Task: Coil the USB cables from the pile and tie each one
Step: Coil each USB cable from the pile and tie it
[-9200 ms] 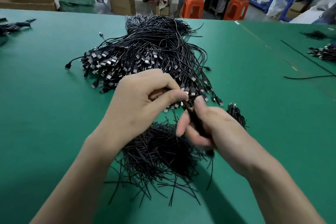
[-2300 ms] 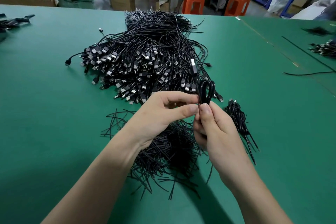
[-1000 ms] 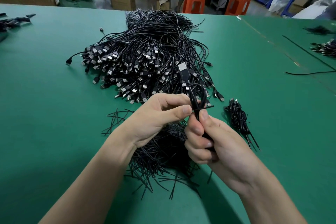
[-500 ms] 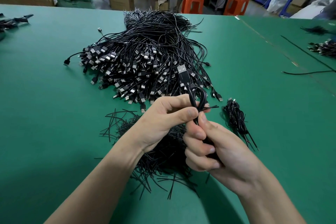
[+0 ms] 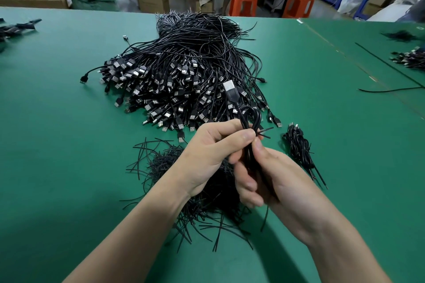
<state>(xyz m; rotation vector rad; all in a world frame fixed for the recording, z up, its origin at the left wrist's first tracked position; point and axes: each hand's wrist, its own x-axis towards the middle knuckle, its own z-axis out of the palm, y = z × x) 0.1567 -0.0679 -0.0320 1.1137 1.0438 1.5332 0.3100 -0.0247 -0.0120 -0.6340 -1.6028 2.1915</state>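
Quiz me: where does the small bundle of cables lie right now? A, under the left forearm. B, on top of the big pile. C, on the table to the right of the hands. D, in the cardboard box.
C: the small bundle lies on the green table, just right of the right hand, which holds a coiled cable, and apart from the big pile.
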